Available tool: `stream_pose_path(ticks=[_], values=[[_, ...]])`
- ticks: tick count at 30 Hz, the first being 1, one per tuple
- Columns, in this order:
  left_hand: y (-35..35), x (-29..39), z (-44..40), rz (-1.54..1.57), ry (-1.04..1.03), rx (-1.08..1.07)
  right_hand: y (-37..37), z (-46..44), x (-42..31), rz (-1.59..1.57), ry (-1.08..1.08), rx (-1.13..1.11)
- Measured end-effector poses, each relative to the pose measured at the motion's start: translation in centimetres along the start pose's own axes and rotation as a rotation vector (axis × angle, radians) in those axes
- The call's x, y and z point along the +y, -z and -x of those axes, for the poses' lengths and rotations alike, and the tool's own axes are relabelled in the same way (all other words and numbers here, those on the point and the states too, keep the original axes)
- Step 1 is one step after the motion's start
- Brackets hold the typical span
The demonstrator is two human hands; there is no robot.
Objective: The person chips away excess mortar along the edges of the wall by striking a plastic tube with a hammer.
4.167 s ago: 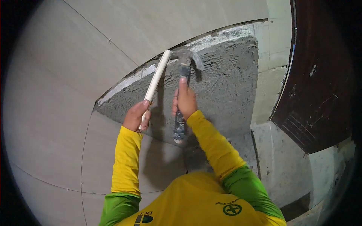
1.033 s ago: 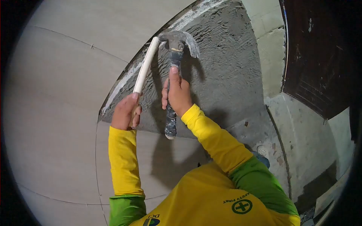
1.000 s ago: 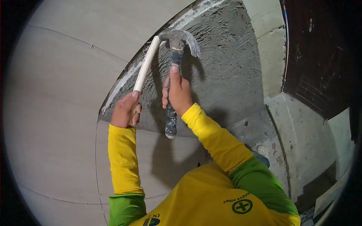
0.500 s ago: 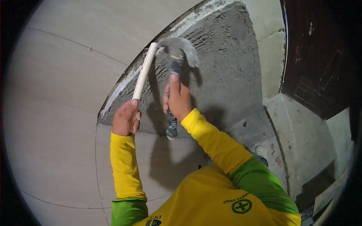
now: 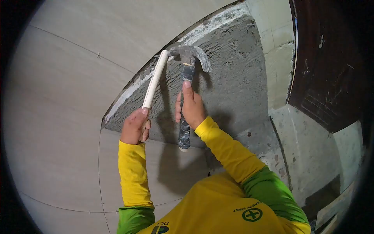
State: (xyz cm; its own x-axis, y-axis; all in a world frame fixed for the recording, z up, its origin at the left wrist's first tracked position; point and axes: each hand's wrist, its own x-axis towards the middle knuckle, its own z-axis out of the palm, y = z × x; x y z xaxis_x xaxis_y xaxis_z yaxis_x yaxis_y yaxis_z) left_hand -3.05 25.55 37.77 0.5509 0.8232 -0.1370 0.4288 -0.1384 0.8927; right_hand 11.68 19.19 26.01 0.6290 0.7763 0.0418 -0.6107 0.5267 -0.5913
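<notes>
Ahead of the left hand [image 5: 134,126], its gripped stick [image 5: 156,80], lower end obscured, apparently touches the hammer [image 5: 187,71] the right hand [image 5: 192,108] clasps.

Shows pale cream on the stick [image 5: 156,80], white-smeared grey on the hammer head [image 5: 187,54], white-flecked black on its handle [image 5: 184,134], yellow and green on the sleeves [image 5: 134,173], ridge-streaked grey on the mortar [image 5: 230,74], beige on the tiles [image 5: 62,89].
</notes>
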Motion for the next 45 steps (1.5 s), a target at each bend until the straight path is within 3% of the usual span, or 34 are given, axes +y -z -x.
stream_pose_path(ticks=[11,13,20,22,26,30,41,43,45], values=[[-0.4,-0.3,0.2,-0.006,-0.013,0.04,-0.5,-1.1,0.9,-0.036,0.008,0.008],[0.8,-1.1,-0.2,-0.011,0.003,0.047,0.1,-1.3,-0.2,0.076,-0.139,-0.095],[0.0,-1.0,-0.3,-0.002,0.035,0.07,0.0,-1.6,-0.4,-0.049,0.086,-0.009],[-0.9,-0.2,0.3,-0.018,0.049,0.093,0.3,-2.4,-2.3,0.068,-0.242,-0.138],[-2.6,0.6,1.1,-0.028,0.035,0.006,2.0,-1.3,-1.4,0.014,0.006,-0.108],[-6.0,2.1,0.6,-0.047,0.026,0.049,3.2,-0.8,-2.4,-0.089,0.07,-0.044],[-8.4,3.6,0.9,-0.14,0.005,0.124,3.8,-2.0,-3.1,-0.14,-0.023,0.027],[-8.2,3.4,1.0,-0.135,0.013,0.146,4.3,-2.5,-4.1,0.024,-0.174,-0.129],[-8.3,3.5,1.1,-0.126,0.021,0.173,4.4,-2.1,-4.4,0.021,-0.189,-0.132]])
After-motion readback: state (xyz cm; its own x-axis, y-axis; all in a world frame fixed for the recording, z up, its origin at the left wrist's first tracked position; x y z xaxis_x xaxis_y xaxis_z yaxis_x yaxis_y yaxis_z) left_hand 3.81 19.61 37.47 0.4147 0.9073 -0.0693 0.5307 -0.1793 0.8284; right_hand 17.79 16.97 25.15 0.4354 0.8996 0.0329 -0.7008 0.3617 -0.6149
